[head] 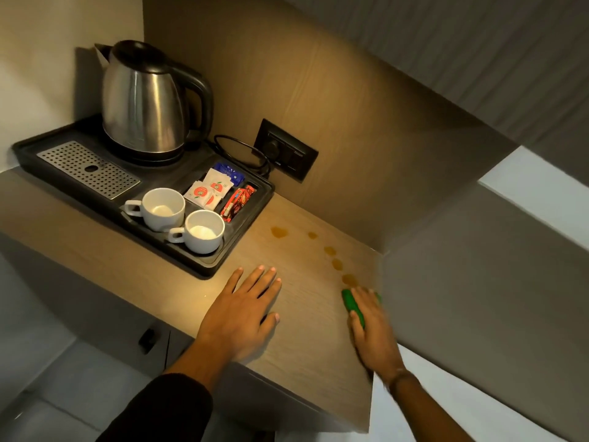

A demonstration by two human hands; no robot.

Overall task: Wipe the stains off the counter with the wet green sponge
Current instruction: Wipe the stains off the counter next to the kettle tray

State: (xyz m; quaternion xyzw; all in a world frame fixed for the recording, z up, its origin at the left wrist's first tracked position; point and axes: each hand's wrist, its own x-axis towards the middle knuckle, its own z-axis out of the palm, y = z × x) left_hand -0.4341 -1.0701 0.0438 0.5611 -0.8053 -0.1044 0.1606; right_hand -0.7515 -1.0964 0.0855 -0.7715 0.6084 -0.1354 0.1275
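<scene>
Barely begun, the right hand (369,327) presses the green sponge (353,306) just beside the nearest stains (338,264), all five unwiped, while the left hand (242,314) lies flat and open on the counter (306,339).

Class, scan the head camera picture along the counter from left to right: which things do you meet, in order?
Perforated metal drip grille → steel electric kettle → two white ceramic cups → red-and-white sachets → flat left hand → amber stains → right hand pressing the green sponge.

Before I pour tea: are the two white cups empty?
Yes, apparently. Both white ceramic cups stand upright, only pale bottoms visible inside.
</scene>
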